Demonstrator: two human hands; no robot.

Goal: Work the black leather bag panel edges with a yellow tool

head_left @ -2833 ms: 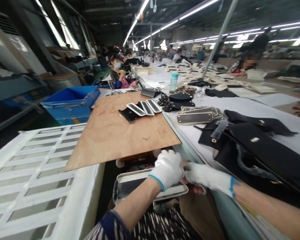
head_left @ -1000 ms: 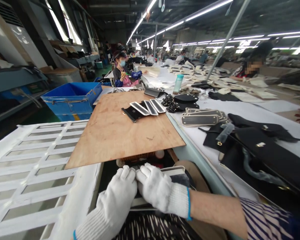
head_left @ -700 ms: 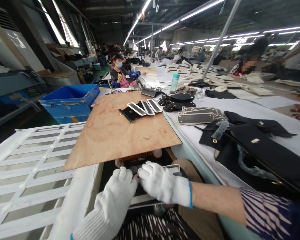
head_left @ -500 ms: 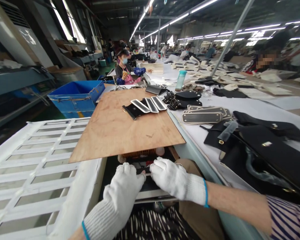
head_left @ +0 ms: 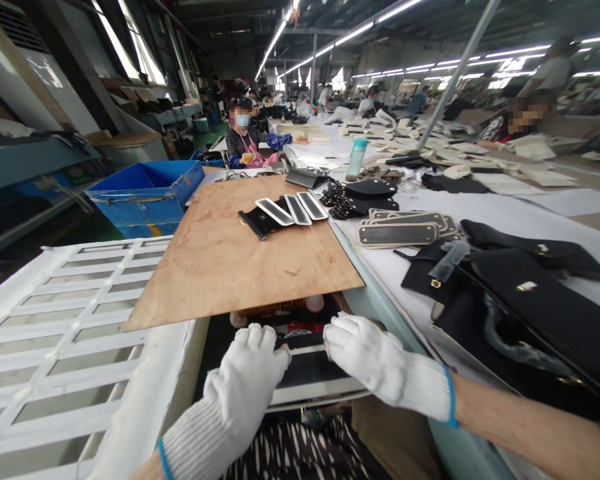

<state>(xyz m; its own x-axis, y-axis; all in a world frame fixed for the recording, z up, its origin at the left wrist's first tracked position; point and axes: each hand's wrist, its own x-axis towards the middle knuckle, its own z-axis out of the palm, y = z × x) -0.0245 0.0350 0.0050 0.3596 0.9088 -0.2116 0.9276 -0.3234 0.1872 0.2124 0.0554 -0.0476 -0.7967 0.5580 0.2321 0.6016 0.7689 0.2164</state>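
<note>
Both my hands wear white knit gloves and rest on a flat black panel with a pale border (head_left: 310, 383) lying across my lap, below the edge of a plywood board (head_left: 240, 260). My left hand (head_left: 247, 373) has its fingers curled over the panel's far left edge. My right hand (head_left: 367, 350) grips the far right edge, fingers bent. Between the two hands the panel's dark face shows.
On the plywood lie several black pieces with pale borders (head_left: 285, 213). A white slatted frame (head_left: 65, 333) is at left, a blue bin (head_left: 145, 193) behind it. The white table (head_left: 500, 217) at right holds black bag parts (head_left: 520, 293), trimmed panels (head_left: 397, 233) and a teal bottle (head_left: 356, 159). Other people work farther back.
My hands shifted from the panel's right end to its far edge and have spread apart, the right hand sliding right. The panel now lies flatter on my lap.
</note>
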